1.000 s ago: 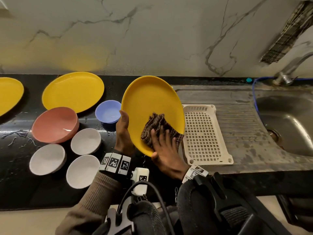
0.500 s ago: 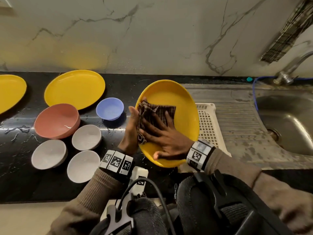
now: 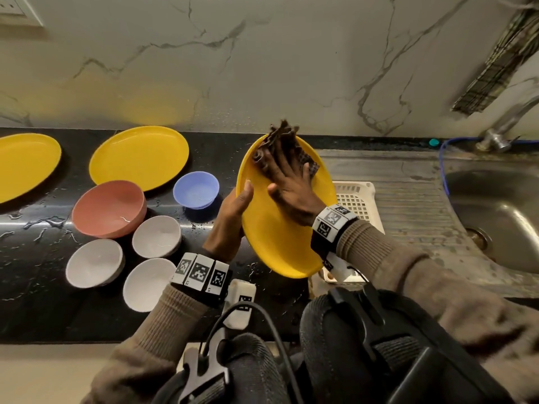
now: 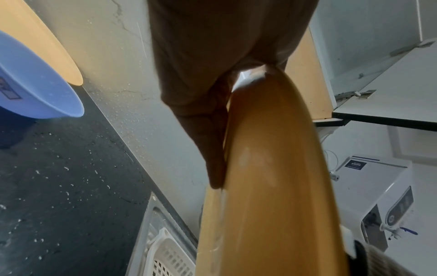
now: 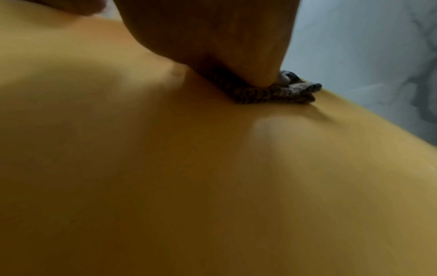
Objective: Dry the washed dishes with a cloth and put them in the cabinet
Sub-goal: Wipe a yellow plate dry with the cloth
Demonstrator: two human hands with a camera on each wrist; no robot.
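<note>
My left hand point(image 3: 233, 208) grips the left rim of a yellow plate point(image 3: 280, 243), tilted up above the counter; the thumb lies over its front edge. In the left wrist view the left hand point(image 4: 208, 130) clasps the plate point(image 4: 272, 186) edge-on. My right hand point(image 3: 287, 182) lies flat with spread fingers on the plate's upper part and presses a dark checked cloth point(image 3: 281, 135) against it. The cloth sticks out past the plate's top rim. Close up, the right wrist view shows the cloth point(image 5: 272, 93) pinned under the right hand point(image 5: 224, 46) on the plate point(image 5: 212, 186).
On the wet black counter point(image 3: 43, 301) to the left lie two yellow plates point(image 3: 140, 156), a pink bowl point(image 3: 109, 208), a blue bowl point(image 3: 196, 189) and three white bowls point(image 3: 94, 262). A white perforated tray point(image 3: 358, 199) sits on the drainboard; the steel sink point(image 3: 501, 217) and tap point(image 3: 501, 129) are right.
My right hand has swept the cloth from the plate's lower part, across its left-middle, up to the top rim. The plate has tilted and shifted slightly right.
</note>
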